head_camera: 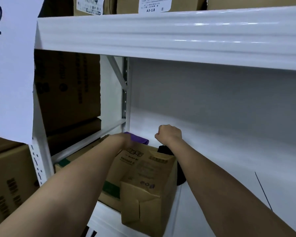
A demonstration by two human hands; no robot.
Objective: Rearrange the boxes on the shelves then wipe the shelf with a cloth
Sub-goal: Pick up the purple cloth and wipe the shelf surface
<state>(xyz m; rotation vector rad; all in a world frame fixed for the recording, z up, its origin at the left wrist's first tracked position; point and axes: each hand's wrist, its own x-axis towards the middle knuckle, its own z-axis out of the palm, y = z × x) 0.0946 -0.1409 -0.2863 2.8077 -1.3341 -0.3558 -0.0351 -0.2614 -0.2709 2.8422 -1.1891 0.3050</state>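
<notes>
A brown cardboard box (143, 170) with printed text and loose flaps stands at the left end of the white shelf (220, 168). A second box (66, 164) with green tape lies against its left side. My left hand (126, 140) is blurred as it reaches over the box's far edge and grips a purple cloth (139, 139) near the back corner. My right hand (168, 134) hovers as a closed fist above the back of the shelf, with nothing visible in it. Under its wrist a black object (163, 150) sits behind the box, partly hidden.
The upper shelf's white beam (161, 35) hangs low overhead, with labelled boxes (154, 4) on it. A paper sign (10, 65) hangs at the left upright. Dark boxes (67, 91) fill the neighbouring bay, more boxes (10, 178) stand lower left. A white wall backs the shelf.
</notes>
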